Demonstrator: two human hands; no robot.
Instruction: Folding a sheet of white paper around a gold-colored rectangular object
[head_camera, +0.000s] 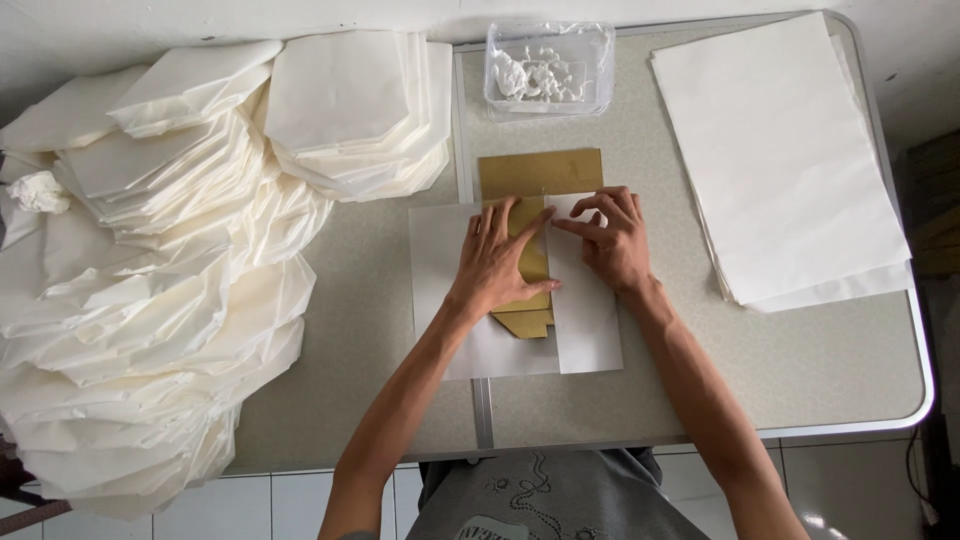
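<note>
Template: a tan card template (541, 173) lies near the middle of the table (820, 360), long axis running away from the person, far end toward the clear tub (549, 67).
Sheet: a white sheet (450, 250) is folded around the template from both sides, flaps meeting over its middle.
Left hand: the left hand (497, 262) is spread flat, fingers extended, pressing the left flap.
Right hand: the right hand (612, 238) has its fingers curled, apparently pinching the right flap's edge.
Surroundings: folded white bags (150, 300) are heaped left; a flat paper stack (780, 150) lies right.
</note>
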